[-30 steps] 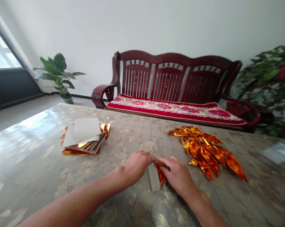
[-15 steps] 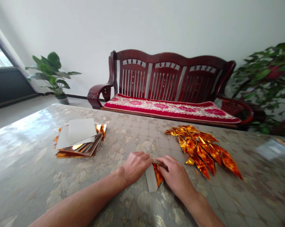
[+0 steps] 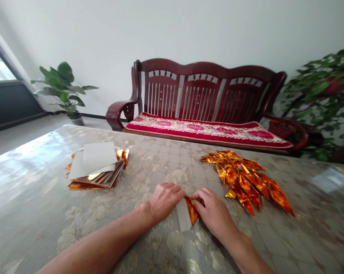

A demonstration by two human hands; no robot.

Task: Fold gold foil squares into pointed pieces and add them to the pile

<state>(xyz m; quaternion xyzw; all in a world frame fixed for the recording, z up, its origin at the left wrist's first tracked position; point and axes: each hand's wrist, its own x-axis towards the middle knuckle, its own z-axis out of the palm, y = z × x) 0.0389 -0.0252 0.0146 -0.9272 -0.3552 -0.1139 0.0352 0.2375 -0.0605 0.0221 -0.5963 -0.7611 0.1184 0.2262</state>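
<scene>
Between my hands, on the table, lies a partly folded sheet of foil paper (image 3: 184,217), its grey back showing on the left and an orange-gold foil flap on the right. My left hand (image 3: 166,201) is closed, its fingertips on the sheet's upper left edge. With thumb and forefinger pinched, my right hand (image 3: 214,211) grips the top of the foil flap. Right of it lies a pile of folded gold foil pieces (image 3: 246,179) with pointed ends. The sheet's far end is partly hidden by my fingers.
At the left is a loose stack of foil paper sheets (image 3: 99,158), grey sides mostly up. The table (image 3: 143,243) has a glossy floral cover. A clear plastic packet (image 3: 330,179) lies at the right edge. Behind stands a dark red wooden bench (image 3: 200,87), with plants on both sides.
My right thumb and forefinger have drawn together into a tighter pinch on the foil flap. My left hand stays nearly in place. The view has shifted slightly.
</scene>
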